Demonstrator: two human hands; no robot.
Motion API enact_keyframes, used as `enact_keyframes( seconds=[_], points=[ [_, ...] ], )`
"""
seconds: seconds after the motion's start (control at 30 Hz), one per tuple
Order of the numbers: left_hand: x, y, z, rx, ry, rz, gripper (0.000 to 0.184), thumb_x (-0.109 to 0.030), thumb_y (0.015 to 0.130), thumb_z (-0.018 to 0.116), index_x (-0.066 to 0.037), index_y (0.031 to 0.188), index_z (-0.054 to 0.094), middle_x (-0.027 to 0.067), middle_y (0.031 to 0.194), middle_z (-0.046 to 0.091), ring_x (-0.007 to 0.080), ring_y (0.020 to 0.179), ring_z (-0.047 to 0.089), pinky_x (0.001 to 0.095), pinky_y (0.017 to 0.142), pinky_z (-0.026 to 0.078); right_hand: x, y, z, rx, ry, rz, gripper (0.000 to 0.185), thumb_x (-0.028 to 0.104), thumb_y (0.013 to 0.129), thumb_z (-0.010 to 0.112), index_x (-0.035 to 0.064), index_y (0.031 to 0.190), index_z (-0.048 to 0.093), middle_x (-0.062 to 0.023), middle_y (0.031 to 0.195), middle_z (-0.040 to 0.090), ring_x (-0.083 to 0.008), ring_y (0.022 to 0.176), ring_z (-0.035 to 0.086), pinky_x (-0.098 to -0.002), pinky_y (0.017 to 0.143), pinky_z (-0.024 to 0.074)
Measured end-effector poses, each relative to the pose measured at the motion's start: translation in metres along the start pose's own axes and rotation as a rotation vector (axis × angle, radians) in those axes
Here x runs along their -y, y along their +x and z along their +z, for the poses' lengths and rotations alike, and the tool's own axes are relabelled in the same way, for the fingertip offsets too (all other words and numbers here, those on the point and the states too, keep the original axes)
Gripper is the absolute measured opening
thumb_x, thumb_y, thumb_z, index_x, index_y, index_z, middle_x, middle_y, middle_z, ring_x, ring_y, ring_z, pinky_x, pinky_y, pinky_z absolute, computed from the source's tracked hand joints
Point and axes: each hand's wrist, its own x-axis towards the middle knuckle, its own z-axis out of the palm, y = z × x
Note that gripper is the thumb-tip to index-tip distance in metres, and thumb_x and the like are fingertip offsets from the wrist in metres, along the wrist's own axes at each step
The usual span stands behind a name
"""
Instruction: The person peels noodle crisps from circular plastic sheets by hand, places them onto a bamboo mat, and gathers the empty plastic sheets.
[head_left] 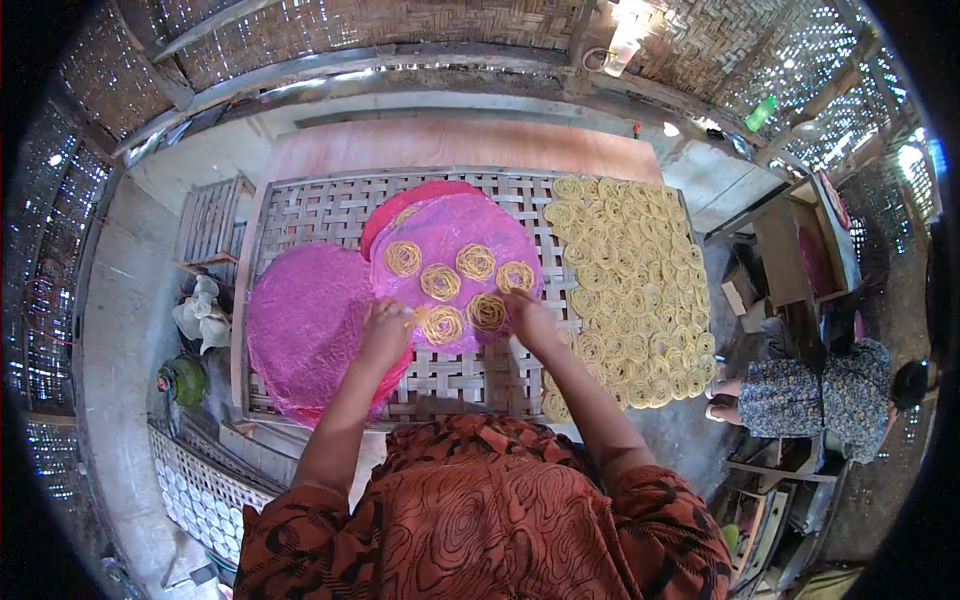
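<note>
While both hands work over the raised pink sheet, the step in hand looks like handling its noodle-like coils one by one; whether they are being laid down or lifted off, I cannot tell. Taking that sheet as the clock, with twelve pointing away from the person, six coils lie on it: one near ten o'clock, one at three, one between four and five, one at six, and two about the middle.

The left hand is near half past seven, just beside the six o'clock coil, with its fingers drawn close together; I cannot tell whether they pinch anything. The right hand reaches in from four o'clock, fingertips at the near edge of the three o'clock coil; its grip is hidden.

At half past eight lies a second pink sheet, and at eleven a red sheet shows from beneath. Many packed coils cover the three o'clock side of the woven tray. Another person is well apart, toward four o'clock.

In my judgement, the next move calls for light fingertips spread around one coil, so its strands stay together and its neighbours stay undisturbed.
</note>
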Motion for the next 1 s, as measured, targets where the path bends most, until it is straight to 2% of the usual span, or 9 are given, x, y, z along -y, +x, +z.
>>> enact_keyframes(
  seconds=[0.1,0.27,0.37,0.43,0.6,0.67,0.9,0.97,1.0],
  points=[
    [0.002,-0.023,0.006,-0.01,-0.185,0.137,0.021,-0.018,0.079,0.06,-0.007,0.097,0.063,0.0124,0.093,0.062,0.0291,0.099,0.055,0.0462,0.088,0.04,0.023,0.016,0.024,0.009,-0.363,-0.253,0.031,0.01,0.085,0.047,0.0074,0.112,0.061,-0.0118,0.112,0.057,-0.0317,0.101,0.053,-0.0406,0.085,0.0442],
    [-0.011,-0.063,-0.013,0.096,-0.717,-0.294,0.018,-0.017,0.087,0.057,-0.001,0.094,0.058,0.0152,0.083,0.063,0.0288,0.075,0.061,0.0359,0.068,0.047,0.039,0.017,0.002,0.186,-0.395,-0.145,0.033,0.005,0.08,0.053,0.0052,0.113,0.054,-0.0145,0.104,0.055,-0.0311,0.098,0.051,-0.0436,0.083,0.0428],
    [-0.007,-0.078,-0.009,0.167,-0.884,-0.462,0.019,-0.018,0.089,0.058,0.0,0.093,0.058,0.0106,0.078,0.063,0.0182,0.072,0.059,0.0319,0.064,0.045,0.025,0.0,-0.01,0.07,0.132,-0.187,0.016,0.005,0.081,0.056,0.0033,0.097,0.055,-0.0143,0.096,0.058,-0.0256,0.093,0.057,-0.0401,0.08,0.0459],
    [-0.005,-0.083,-0.002,0.164,-0.942,-0.499,0.018,-0.018,0.089,0.058,0.0,0.093,0.058,0.0085,0.077,0.062,0.0143,0.072,0.057,0.0309,0.064,0.044,0.003,-0.015,-0.006,0.127,0.671,0.235,0.011,0.003,0.086,0.057,0.0011,0.096,0.052,-0.0086,0.091,0.058,-0.0183,0.085,0.059,-0.0321,0.076,0.0476],
    [-0.011,-0.069,0.018,0.13,-1.03,-0.505,0.017,-0.016,0.089,0.057,0.001,0.094,0.058,0.0046,0.076,0.06,0.0088,0.071,0.053,0.028,0.062,0.043,-0.025,-0.041,-0.063,-0.138,0.841,0.41,0.009,0.008,0.09,0.055,0.0007,0.094,0.051,-0.0072,0.08,0.06,-0.0143,0.076,0.06,-0.029,0.07,0.0486],
    [-0.015,-0.057,0.026,0.184,-1.077,-0.443,0.018,-0.016,0.09,0.057,0.001,0.096,0.059,0.0041,0.077,0.06,0.0079,0.072,0.053,0.0265,0.063,0.043,-0.018,-0.047,-0.088,-0.287,0.256,0.304,0.009,0.007,0.089,0.054,-0.0004,0.095,0.052,-0.0132,0.082,0.062,-0.0222,0.078,0.062,-0.0331,0.071,0.05],
    [-0.074,-0.007,0.003,0.407,-1.442,-0.497,0.025,-0.018,0.093,0.054,-0.001,0.11,0.056,0.0033,0.095,0.058,0.0119,0.09,0.055,0.0274,0.076,0.046,-0.046,-0.092,-0.057,-0.084,-0.167,0.127,0.042,0.014,0.087,0.056,0.0047,0.126,0.045,-0.0213,0.112,0.059,-0.0401,0.1,0.057,-0.0432,0.084,0.0466],
    [-0.095,-0.001,0.02,0.5,-1.608,-0.599,0.027,-0.02,0.093,0.053,-0.003,0.114,0.054,0.0037,0.1,0.057,0.0133,0.094,0.055,0.0289,0.077,0.047,0.002,-0.085,-0.055,-0.153,0.09,0.232,0.045,0.014,0.088,0.056,0.0015,0.129,0.043,-0.0199,0.113,0.059,-0.036,0.102,0.058,-0.0416,0.088,0.0456],
    [-0.105,-0.001,0.029,0.6,-1.771,-0.702,0.03,-0.022,0.093,0.053,-0.005,0.117,0.053,0.0041,0.105,0.056,0.0147,0.098,0.055,0.0305,0.079,0.047,0.015,-0.085,-0.05,-0.019,0.748,0.459,0.041,0.014,0.088,0.057,-0.0007,0.125,0.046,-0.0172,0.11,0.061,-0.0315,0.099,0.06,-0.0396,0.087,0.0463]
  ],
)
